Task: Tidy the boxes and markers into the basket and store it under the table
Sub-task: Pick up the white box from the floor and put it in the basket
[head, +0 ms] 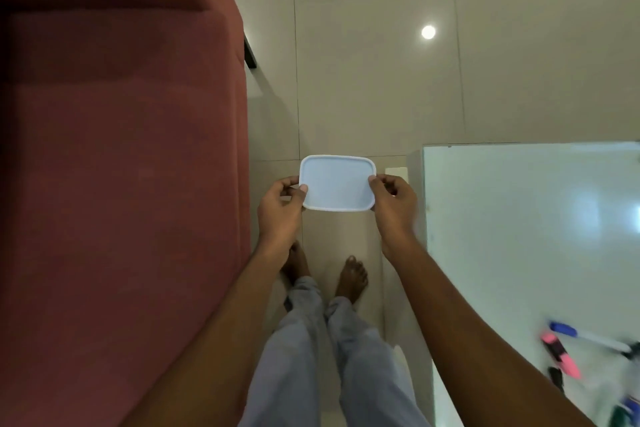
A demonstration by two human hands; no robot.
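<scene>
The scene is dim and warm, with a round glare spot (428, 32) reflected on the glossy floor (363, 80) and softer sheen on the white table (519, 218). The markers (568, 354) near the right edge look smeared, perhaps from motion blur. Wide-angle distortion bends the sofa (121, 184) edge and darkens the left corners.

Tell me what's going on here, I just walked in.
A person stands barefoot between a red sofa and a glass-topped table, holding a light blue box level above the floor. The left hand grips its left edge and the right hand its right edge. Several markers lie loose on the table at lower right. No basket is in view.
</scene>
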